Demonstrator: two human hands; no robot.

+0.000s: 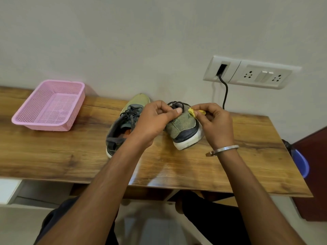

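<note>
A person's right hand [217,124] pinches a small yellow cloth [192,113] between thumb and fingertips, the cloth pressed against the side of an olive-green shoe [184,128] close to its logo patch. The left hand [155,119] grips the same shoe from the other side, fingers curled over the top by the dark laces [177,104] and the thumb laid across the upper. The shoe is tipped on its side with the heel toward the camera and the white sole turned to the right. It sits low over the wooden table [53,156], at the back near the wall; whether the heel rests on the wood cannot be told. A metal bracelet [224,149] circles the right wrist. A second shoe [123,124] of the pair stands upright on the table just left of the left hand, toe toward the wall. Well apart at the table's left end sits a pink plastic basket [46,125]. On the wall above the right hand is a white socket panel [251,73], from which a black cable [225,92] hangs down behind the table.
</note>
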